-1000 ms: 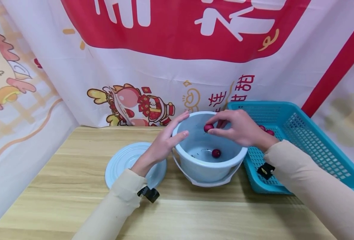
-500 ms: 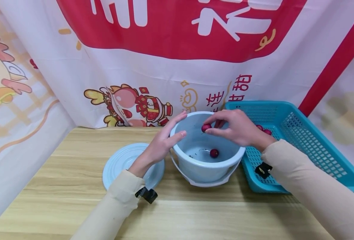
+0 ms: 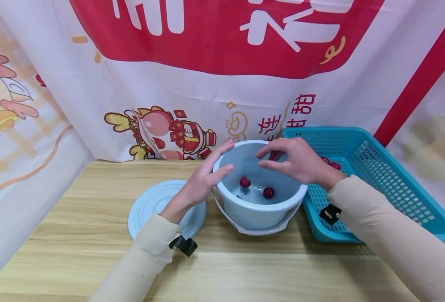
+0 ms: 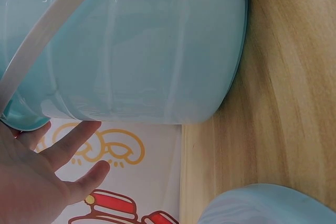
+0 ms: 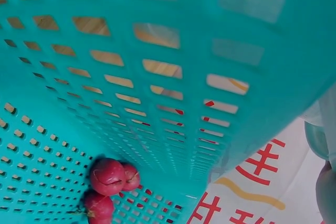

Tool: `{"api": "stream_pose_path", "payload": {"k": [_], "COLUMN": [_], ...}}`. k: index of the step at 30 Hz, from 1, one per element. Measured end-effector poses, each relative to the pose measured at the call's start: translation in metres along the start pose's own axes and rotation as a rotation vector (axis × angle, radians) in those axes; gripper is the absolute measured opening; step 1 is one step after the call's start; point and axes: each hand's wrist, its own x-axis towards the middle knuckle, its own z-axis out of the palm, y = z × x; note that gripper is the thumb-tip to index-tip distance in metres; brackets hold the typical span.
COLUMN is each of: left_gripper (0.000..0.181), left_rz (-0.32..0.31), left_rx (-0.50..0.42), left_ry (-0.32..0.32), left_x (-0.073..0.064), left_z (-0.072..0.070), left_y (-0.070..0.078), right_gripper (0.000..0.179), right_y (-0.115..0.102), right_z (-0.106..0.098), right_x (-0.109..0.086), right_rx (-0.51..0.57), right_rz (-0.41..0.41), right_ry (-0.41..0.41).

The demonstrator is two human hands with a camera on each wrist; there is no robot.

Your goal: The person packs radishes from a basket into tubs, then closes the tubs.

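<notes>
In the head view a light-blue bucket stands upright on the table, its pale handle hanging down in front. Two small red radishes, one to the left and one to the right, lie on its bottom. My left hand rests against the bucket's left rim with extended fingers; the left wrist view shows them along the outer wall. Over the opening hovers my right hand, thumb and forefinger parted with nothing between them. More radishes lie together inside the teal basket.
The perforated teal basket sits close by the bucket's right side, under my right forearm. A round light-blue lid lies flat at the left, partly hidden by my left arm. Behind the wooden table hangs a printed cloth.
My right hand has let go of the radish it pinched; that radish now lies on the bucket's bottom to the left of the other one. My left hand has stayed at the rim.
</notes>
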Motion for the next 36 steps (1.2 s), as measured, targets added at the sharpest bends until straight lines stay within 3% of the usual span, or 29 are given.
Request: {"api": "stream_pose_path", "payload": {"k": [15,19,27,36], "left_gripper": [0.063,0.063,0.064,0.062], "left_rz": [0.007,0.008,0.01,0.002], "left_rx": [0.012,0.011,0.019,0.015], "left_ry": [-0.003,-0.002,0.004,0.008], "left_x": [0.0,0.0,0.001,-0.001], "left_z": [-0.001,-0.001,0.001,0.0], "left_y": [-0.002,-0.002,-0.001,-0.001], "right_gripper": [0.032,0.032,0.037,0.042], "right_y": [0.007,0.007,0.012,0.036], "right_z": [0.0,-0.005,-0.021,-0.04], "right_x": [-0.001,-0.001,-0.006,-0.016], "right_rx": [0.064,0.104,0.336,0.361], "right_rz": [-0.038,-0.003,0.095,0.171], "right_ry": [0.007,-0.013,0.02,0.09]}}
